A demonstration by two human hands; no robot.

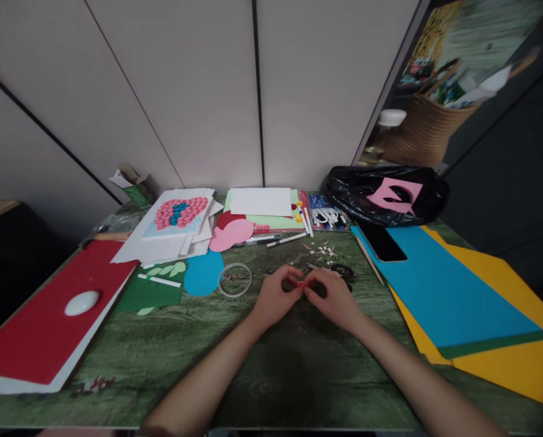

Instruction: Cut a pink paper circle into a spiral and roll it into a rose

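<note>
A papercraft workspace — wood-grained table (171,358) spread with coloured sheets (451,285), markers (287,240), scissors (343,271).

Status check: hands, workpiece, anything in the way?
Left hand and right hand together, pinching reddish-pink piece. Piece small, partly covered. Scissors lie just beyond right hand, apparently not blocking.

A small, roundish, pinkish-red piece (302,284), partly covered, its finer shape too small to make out, is pinched between the left hand (276,295) and right hand (333,297), slightly right of the scene's middle.
</note>
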